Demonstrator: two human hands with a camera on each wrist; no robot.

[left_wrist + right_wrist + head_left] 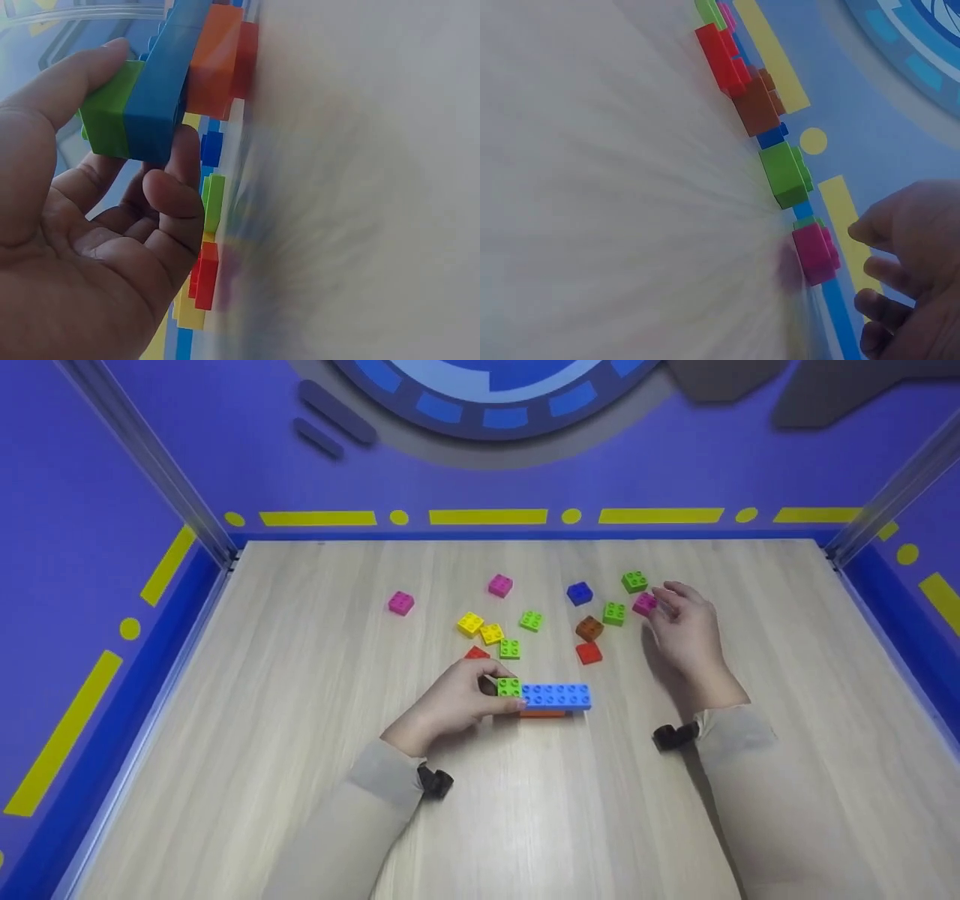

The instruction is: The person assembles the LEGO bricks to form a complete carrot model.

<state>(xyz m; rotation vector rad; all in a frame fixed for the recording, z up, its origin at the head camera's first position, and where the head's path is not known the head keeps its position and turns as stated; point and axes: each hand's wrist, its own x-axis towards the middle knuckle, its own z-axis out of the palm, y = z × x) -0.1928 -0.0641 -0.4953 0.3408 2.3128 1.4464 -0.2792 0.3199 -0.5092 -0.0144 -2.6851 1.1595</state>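
My left hand [454, 699] grips the left end of a stack of toy building bricks. A long blue brick [556, 697] makes up its top, with a lime green brick [509, 688] on the left end between thumb and fingers. Beneath the blue one an orange brick [214, 60] is fixed, and a red brick [247, 60] lies under that. At the right, my right hand [688, 634] hovers beside a magenta brick [643, 604] with its fingers loosely bent. In the right wrist view, a gap shows between those fingers and the magenta brick [815, 253].
Loose bricks lie behind the stack: brown [589, 628], red [589, 652], dark blue [580, 593], yellow [470, 623], pink [500, 585] and several green ones [614, 613]. Another red brick [477, 653] is partly behind the left hand. Purple-blue panels [480, 487] wall the wooden table [300, 675].
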